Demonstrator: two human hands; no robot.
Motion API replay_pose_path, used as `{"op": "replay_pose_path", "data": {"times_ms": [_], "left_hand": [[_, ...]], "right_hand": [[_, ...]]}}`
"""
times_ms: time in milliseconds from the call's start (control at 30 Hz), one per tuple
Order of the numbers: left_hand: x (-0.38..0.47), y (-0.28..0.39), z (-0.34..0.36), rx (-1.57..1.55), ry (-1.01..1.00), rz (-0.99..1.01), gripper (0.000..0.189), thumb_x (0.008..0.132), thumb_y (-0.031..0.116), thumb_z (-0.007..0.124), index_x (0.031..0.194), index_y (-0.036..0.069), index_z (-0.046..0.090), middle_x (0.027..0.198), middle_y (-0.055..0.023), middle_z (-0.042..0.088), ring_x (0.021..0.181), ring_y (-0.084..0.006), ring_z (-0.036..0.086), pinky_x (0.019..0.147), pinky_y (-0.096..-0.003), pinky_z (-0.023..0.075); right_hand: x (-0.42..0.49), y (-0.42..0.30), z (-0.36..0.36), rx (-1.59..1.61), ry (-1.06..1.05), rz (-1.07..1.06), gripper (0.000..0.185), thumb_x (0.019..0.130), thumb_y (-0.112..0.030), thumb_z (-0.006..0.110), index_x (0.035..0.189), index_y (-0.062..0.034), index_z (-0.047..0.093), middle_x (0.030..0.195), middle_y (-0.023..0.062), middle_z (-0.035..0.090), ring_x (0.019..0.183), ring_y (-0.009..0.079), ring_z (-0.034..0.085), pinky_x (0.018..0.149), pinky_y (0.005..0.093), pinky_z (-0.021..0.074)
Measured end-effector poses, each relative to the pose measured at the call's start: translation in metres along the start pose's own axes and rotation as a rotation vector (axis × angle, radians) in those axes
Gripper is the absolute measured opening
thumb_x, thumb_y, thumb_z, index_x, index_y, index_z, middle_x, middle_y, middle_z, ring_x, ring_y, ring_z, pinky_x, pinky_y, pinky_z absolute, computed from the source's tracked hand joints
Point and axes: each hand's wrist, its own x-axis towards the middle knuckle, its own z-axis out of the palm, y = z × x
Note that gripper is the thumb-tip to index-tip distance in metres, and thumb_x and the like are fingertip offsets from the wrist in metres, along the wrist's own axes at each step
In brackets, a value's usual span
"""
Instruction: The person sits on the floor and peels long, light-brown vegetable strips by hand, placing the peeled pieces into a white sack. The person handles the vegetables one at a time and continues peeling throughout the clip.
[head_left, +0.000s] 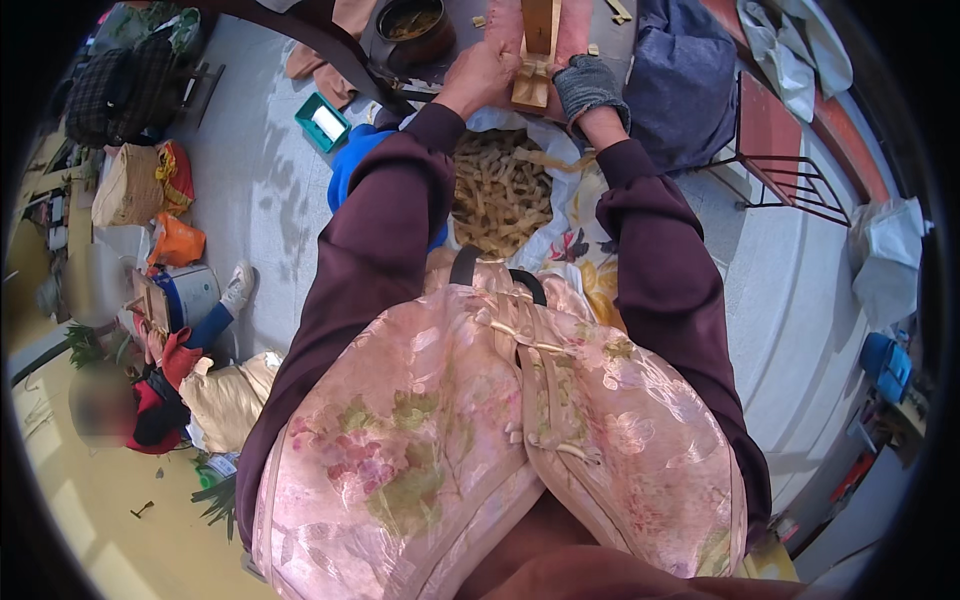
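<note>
A pale wooden block with an upright wooden piece lies between my hands at the top of the view, over a pink surface. My bare left hand is curled against the block's left side. On the other side, my right hand, in a grey knitted fingerless covering, closes at its right edge. The parts under my fingers are hidden. Below them, a white-lined sack holds many curled, light brown strips. A dark pot with brownish contents stands left of my left hand.
A teal plastic tray sits on the grey floor at left. Dark blue cloth hangs right of my right hand, near a metal-framed stand. Another person sits at far left by a white-and-blue bucket and bags.
</note>
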Motion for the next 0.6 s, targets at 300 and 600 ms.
{"op": "replay_pose_path", "data": {"times_ms": [300, 600], "left_hand": [[-0.117, -0.010, 0.006, -0.197, 0.048, 0.161, 0.028, 0.083, 0.020, 0.054, 0.107, 0.007, 0.060, 0.097, -0.0152, 0.058, 0.102, -0.0316, 0.049, 0.090, -0.0368, 0.0388], [-0.184, 0.023, -0.008, -1.552, -0.479, -0.440, 0.045, 0.098, 0.038, 0.034, 0.111, 0.002, 0.058, 0.100, -0.0125, 0.063, 0.081, -0.0193, 0.060, 0.079, -0.0314, 0.0465]], "right_hand": [[-0.059, -0.046, -0.045, 0.636, 0.195, 0.166, 0.026, 0.089, -0.026, 0.055, 0.089, 0.0001, 0.059, 0.071, 0.0091, 0.060, 0.066, 0.0178, 0.058, 0.064, 0.0301, 0.0462], [-0.143, -0.138, -0.097, 0.635, 0.265, -0.510, 0.017, 0.084, -0.009, 0.061, 0.100, -0.0073, 0.058, 0.087, 0.0111, 0.060, 0.077, 0.0292, 0.057, 0.070, 0.0350, 0.0451]]}}
